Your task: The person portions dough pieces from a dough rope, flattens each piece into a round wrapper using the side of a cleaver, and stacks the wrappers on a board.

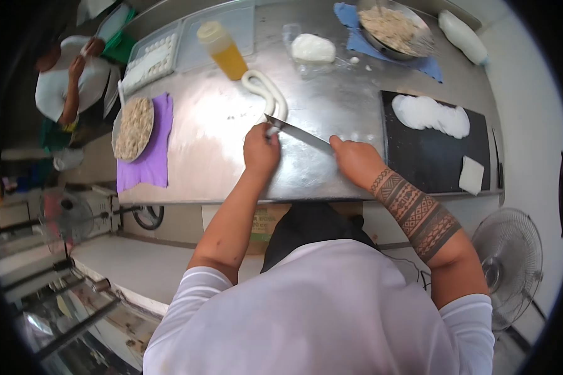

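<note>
The knife (301, 134), pointed leftward and slightly away, is gripped by the right hand (358, 162); the dough rope (278, 95), stretched away, is pinched by the left hand (261, 150).

1. The handle of the knife (304, 135) is hidden inside the right hand (358, 161).
2. The near end of the white dough rope (274, 86) is partly covered by the left hand (261, 150); whether the blade touches it cannot be told.
3. The metal bowl (394, 54), upper right, is cut off by the top edge.
4. Upper left, another person (59, 87) holds something too small and blurred to identify.
5. Lettering on a box (264, 219) below the counter (200, 169) is blurred and partly blocked.
</note>
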A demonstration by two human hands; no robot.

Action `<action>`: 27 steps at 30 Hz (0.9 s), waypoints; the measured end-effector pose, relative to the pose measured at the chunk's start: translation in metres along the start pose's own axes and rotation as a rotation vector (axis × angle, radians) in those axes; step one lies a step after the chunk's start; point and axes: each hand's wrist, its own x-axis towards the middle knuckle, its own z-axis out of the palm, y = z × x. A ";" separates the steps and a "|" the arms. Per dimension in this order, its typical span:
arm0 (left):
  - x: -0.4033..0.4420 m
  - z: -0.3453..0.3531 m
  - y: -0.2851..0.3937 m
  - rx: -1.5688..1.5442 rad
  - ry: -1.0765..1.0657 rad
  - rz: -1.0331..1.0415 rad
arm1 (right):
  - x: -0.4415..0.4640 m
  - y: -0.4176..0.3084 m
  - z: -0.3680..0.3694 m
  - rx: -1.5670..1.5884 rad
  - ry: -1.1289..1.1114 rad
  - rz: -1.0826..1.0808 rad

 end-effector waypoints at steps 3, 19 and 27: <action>0.000 -0.008 0.000 -0.072 0.025 0.075 | -0.050 -0.010 -0.020 0.225 -0.031 0.211; -0.052 0.197 0.248 -0.109 -0.836 1.222 | -0.341 0.093 0.123 1.303 0.672 1.179; -0.067 0.196 0.316 0.137 -0.719 1.371 | -0.368 0.165 0.035 0.925 0.687 1.059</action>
